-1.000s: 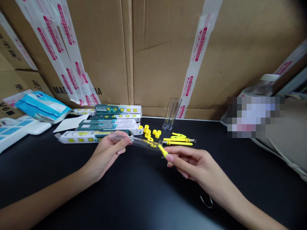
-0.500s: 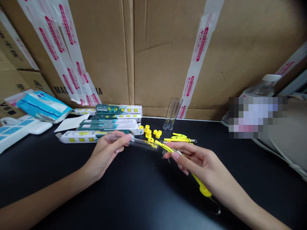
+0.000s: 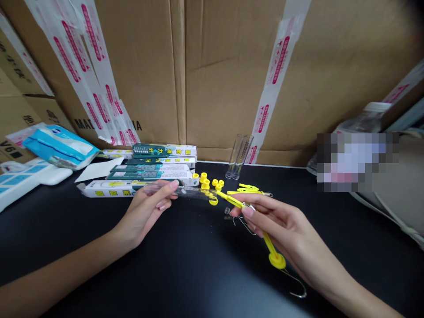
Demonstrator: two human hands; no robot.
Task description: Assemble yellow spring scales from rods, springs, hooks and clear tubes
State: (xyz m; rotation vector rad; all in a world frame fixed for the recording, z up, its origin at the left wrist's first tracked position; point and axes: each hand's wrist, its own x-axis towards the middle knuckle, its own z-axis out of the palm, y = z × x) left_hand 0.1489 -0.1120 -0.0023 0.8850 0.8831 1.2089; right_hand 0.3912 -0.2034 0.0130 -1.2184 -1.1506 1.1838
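Observation:
My left hand pinches a clear plastic tube and holds it level above the black table. My right hand grips a yellow rod with a metal spring; its tip points at the tube's open right end. The rod ends below my hand in a yellow cap with a wire hook. A yellow ring sits at the tube's mouth.
Behind the hands lie several green-and-white boxes, loose yellow caps, more yellow rods and two clear tubes leaning on a cardboard box. Blue and white packets lie at left. A bottle is at right.
My right hand has drawn the yellow rod with its spring out of the tube toward the right, so its cap and hook now show below the hand. The left hand stays put.

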